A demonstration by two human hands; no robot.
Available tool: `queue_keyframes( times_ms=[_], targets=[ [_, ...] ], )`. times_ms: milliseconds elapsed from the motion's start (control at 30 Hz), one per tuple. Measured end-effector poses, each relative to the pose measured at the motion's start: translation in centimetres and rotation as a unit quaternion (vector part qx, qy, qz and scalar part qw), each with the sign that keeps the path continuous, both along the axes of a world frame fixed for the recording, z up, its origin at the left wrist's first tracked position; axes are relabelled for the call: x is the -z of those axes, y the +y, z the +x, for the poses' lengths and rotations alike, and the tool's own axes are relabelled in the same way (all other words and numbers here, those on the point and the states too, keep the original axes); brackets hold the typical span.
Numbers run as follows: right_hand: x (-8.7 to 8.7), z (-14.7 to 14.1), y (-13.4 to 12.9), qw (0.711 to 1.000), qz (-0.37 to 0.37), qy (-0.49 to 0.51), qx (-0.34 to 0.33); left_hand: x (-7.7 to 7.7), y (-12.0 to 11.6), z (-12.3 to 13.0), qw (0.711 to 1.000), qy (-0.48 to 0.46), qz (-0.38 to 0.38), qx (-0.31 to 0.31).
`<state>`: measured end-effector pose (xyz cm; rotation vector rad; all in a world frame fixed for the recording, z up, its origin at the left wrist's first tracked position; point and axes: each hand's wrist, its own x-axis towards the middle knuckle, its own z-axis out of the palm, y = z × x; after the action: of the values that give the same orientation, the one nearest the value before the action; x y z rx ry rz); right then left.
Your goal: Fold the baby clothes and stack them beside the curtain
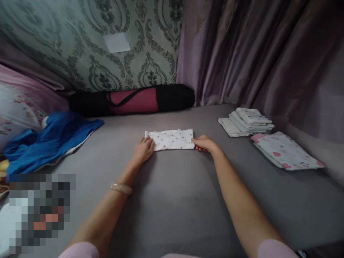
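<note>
A white cloth (173,139) with a small scattered print lies folded into a long flat rectangle on the grey bed sheet (172,186). My left hand (145,148) rests flat over its left end, fingers stretched out. At the opposite end, my right hand (204,143) pinches the cloth's right edge between thumb and fingers. A pale bangle (120,188) circles my left wrist.
To the right sit a stack of folded white cloths (251,122) and a folded heart-print cloth (288,150). A black and red long bag (134,100) lies along the patterned wall. Blue fabric (53,138) is bunched at left; purple curtains (215,46) hang behind.
</note>
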<state>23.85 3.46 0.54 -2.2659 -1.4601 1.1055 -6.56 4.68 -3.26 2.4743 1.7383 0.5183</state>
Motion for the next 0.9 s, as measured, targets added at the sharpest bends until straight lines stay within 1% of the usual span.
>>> queue_keyframes(
  times_ms=[67, 100, 133, 200, 233, 300, 367, 433, 533, 633, 700, 733, 800, 900],
  targets=[
    [-0.6, -0.1, -0.7, 0.999, 0.012, 0.038, -0.009, -0.7, 0.1, 1.5, 0.999, -0.005, 0.043, 0.018],
    [-0.8, -0.1, -1.0, 0.998, 0.023, 0.057, -0.011, -1.0, 0.2, 2.6, 0.997, -0.015, 0.058, 0.049],
    [-1.0, -0.1, -1.3, 0.996, 0.034, 0.078, -0.013, -1.2, 0.4, 4.0, 0.993, -0.027, 0.066, 0.093],
    [-1.3, 0.0, -1.9, 0.990, 0.047, 0.130, -0.023, -1.4, 1.1, 7.1, 0.978, -0.045, 0.051, 0.196],
    [-1.3, 0.0, -2.2, 0.985, 0.047, 0.160, -0.034, -1.3, 1.5, 8.6, 0.971, -0.049, 0.040, 0.231],
    [-1.2, 0.2, -2.8, 0.976, 0.039, 0.209, -0.057, -0.9, 2.2, 11.4, 0.964, -0.045, 0.015, 0.263],
    [-0.8, 0.2, -3.2, 0.972, 0.033, 0.221, -0.074, -0.2, 2.8, 13.4, 0.964, -0.032, -0.009, 0.264],
    [-0.1, 0.1, -3.3, 0.974, 0.039, 0.208, -0.075, 0.4, 3.0, 14.4, 0.967, -0.014, -0.028, 0.253],
    [1.2, 0.0, -3.0, 0.976, 0.079, 0.185, -0.077, 0.9, 2.7, 14.8, 0.974, 0.012, -0.046, 0.222],
    [2.2, -0.1, -2.8, 0.971, 0.138, 0.166, -0.100, 0.8, 2.2, 14.9, 0.977, 0.035, -0.058, 0.200],
    [2.4, 0.0, -3.0, 0.970, 0.160, 0.148, -0.111, 0.6, 1.9, 15.0, 0.979, 0.046, -0.065, 0.188],
    [2.4, 0.1, -3.2, 0.971, 0.160, 0.138, -0.111, 0.5, 1.7, 15.1, 0.980, 0.050, -0.068, 0.183],
    [2.4, 0.3, -3.7, 0.978, 0.142, 0.120, -0.090, 0.4, 1.5, 15.3, 0.981, 0.056, -0.071, 0.172],
    [2.4, 0.8, -4.2, 0.991, 0.083, 0.103, -0.037, 0.5, 1.3, 15.4, 0.983, 0.068, -0.061, 0.161]
  ],
)
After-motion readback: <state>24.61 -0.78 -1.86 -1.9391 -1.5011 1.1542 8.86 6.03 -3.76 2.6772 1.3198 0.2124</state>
